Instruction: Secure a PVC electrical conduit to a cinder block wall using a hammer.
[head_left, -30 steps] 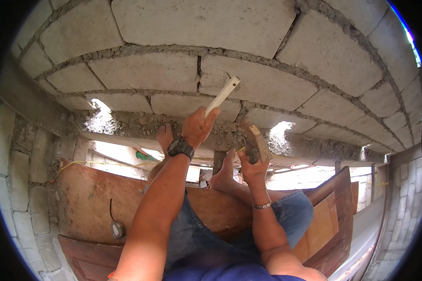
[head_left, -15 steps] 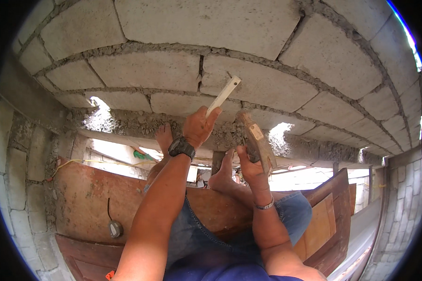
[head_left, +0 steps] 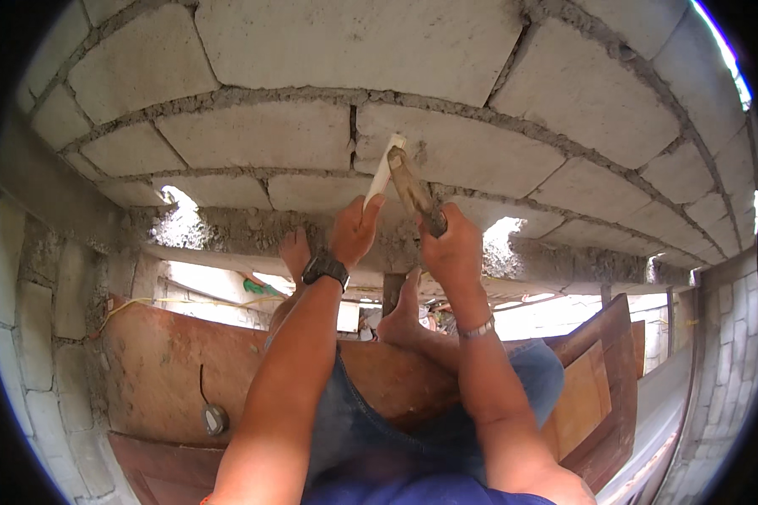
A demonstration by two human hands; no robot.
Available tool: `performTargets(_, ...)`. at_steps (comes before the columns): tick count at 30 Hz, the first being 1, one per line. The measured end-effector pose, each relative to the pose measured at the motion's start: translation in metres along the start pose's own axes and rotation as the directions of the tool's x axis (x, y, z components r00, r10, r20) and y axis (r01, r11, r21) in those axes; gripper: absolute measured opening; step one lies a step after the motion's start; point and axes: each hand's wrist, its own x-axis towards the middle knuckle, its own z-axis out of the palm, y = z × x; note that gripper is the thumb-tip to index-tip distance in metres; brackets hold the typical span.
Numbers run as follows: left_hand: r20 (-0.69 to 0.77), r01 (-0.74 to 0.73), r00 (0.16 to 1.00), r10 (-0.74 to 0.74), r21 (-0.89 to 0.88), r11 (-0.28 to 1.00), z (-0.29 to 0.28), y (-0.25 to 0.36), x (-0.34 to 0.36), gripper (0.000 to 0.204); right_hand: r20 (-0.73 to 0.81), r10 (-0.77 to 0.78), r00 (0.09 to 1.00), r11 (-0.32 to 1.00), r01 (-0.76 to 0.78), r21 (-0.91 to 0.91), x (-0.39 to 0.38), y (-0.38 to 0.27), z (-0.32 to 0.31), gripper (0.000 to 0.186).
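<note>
My left hand [head_left: 354,234] is wrapped round the lower end of a narrow white strip [head_left: 381,178], which slants upward against the grey block wall [head_left: 455,139]. My right hand [head_left: 453,251] grips a rough, worn piece of wood [head_left: 414,192] from its lower end. The wood's upper tip overlaps the strip near its top; whether they touch I cannot tell. The strip's far end is partly hidden behind the wood. A dark watch [head_left: 325,271] sits on my left wrist, and a metal band [head_left: 477,328] on the right.
Beneath me are reddish-brown boards [head_left: 177,362], with a tape measure [head_left: 215,418] lying on the left one. My bare feet rest by a concrete ledge [head_left: 253,261] strewn with rubble. Bright gaps open below the ledge, and a yellow cord [head_left: 156,300] runs along at left.
My right hand has risen and turned, bringing the wood up and left to the strip's upper end. The strip tilts more upright, while my left hand keeps its grip.
</note>
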Motion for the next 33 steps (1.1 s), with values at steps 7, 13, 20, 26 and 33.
performTargets(7,0.035,0.012,0.999,-0.01,-0.062,0.998,-0.001,0.013,-0.002,0.059,-0.462,-0.638,0.616,0.618,0.768,0.169,-0.006,-0.027,-0.027,0.022)
performTargets(13,-0.065,-0.259,0.964,0.258,0.002,0.966,0.005,-0.006,0.008,0.051,-0.095,-0.228,0.969,0.968,0.236,0.085,0.006,-0.021,-0.024,0.018)
performTargets(20,0.053,-0.164,0.971,0.234,-0.568,0.807,0.002,-0.038,0.009,0.032,-0.46,-0.612,0.643,0.604,0.756,0.253,0.009,-0.03,-0.024,0.025)
performTargets(26,0.033,-0.117,0.993,0.116,0.037,0.992,-0.003,0.004,-0.005,0.051,-0.061,-0.187,0.98,0.976,0.192,0.1,-0.012,-0.007,-0.015,0.02)
performTargets(33,0.073,0.101,0.991,-0.109,0.101,0.99,-0.008,0.02,0.005,0.057,-0.24,-0.366,0.899,0.86,0.425,0.283,0.017,-0.011,-0.011,0.017)
